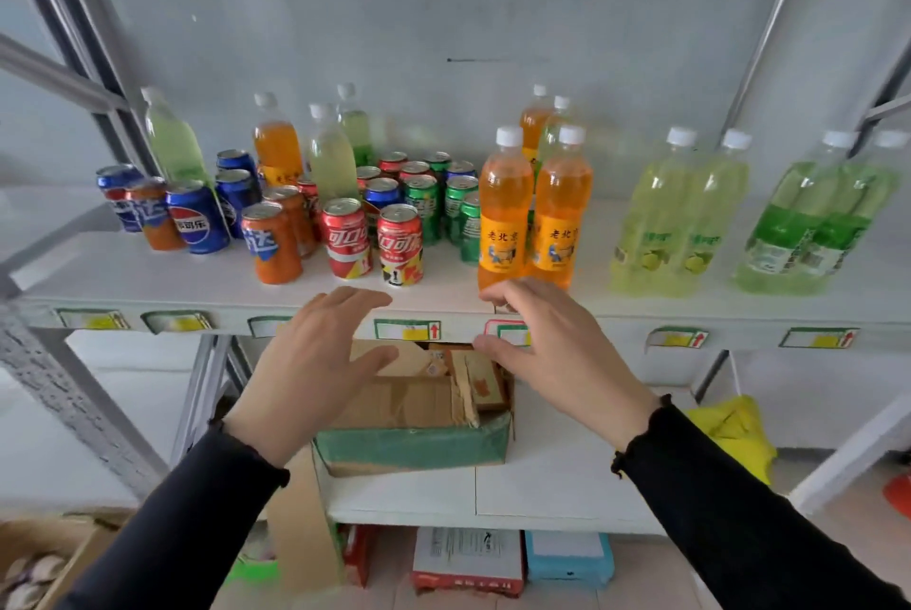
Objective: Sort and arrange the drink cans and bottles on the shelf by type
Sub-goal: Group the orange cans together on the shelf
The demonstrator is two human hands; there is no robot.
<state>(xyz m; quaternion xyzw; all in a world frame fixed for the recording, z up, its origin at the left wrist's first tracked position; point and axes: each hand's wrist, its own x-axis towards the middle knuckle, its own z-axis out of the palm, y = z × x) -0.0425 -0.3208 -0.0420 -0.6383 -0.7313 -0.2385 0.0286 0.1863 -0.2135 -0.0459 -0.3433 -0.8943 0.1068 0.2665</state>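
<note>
Both hands, left hand [315,353] and right hand [547,343], hover with fingers spread and hold nothing, just before the white shelf [641,308]. On it, mixed cans [345,234] crowd left of two orange bottles [535,210]; pale green bottles [680,215] stand right. Below the shelf sits a cardboard box [419,417]. Rear cans are partly hidden; the price labels [406,329] are unreadable.
</note>
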